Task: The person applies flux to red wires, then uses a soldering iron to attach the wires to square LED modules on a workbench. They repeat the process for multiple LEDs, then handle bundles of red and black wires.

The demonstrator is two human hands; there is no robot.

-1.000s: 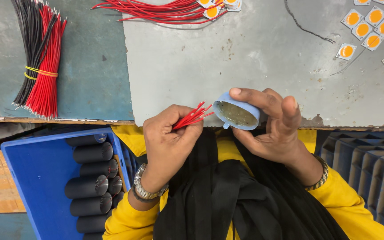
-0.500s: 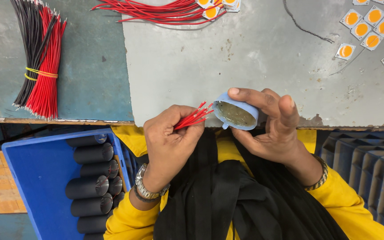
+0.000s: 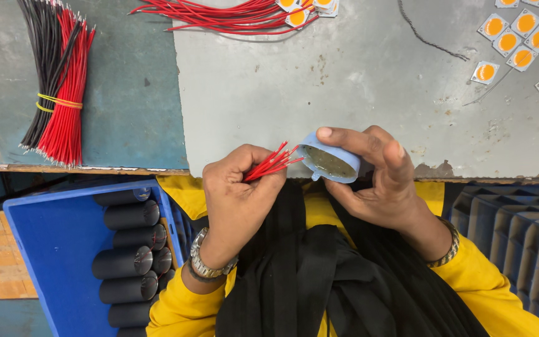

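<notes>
At the near edge of the grey worktop [image 3: 369, 81], seen from the head camera, both hands meet just above the person's lap. The left hand [image 3: 241, 193] is closed around a small bunch of short red wires [image 3: 272, 163], pinched between thumb and fingers, with the wire tips fanning out toward the right. The right hand [image 3: 378, 178] grips a small round blue tin [image 3: 330, 163], tilted so its open mouth faces the wires; a dull brownish paste shows inside. The wire tips lie just beside the tin's rim, and whether they touch it cannot be told.

Farther back on the left, a bundle of black and red wires [image 3: 57, 87] tied with yellow bands lies on a darker mat [image 3: 132, 112]. Loose red wires [image 3: 232, 15] spread along the top edge, and small square white chips with orange centres [image 3: 528, 34] sit at the upper right. Below the bench on the left, a blue tray [image 3: 51, 262] holds black cylinders [image 3: 129, 215] in a column. A dark blue ribbed tray [image 3: 519, 231] stands at the right.
</notes>
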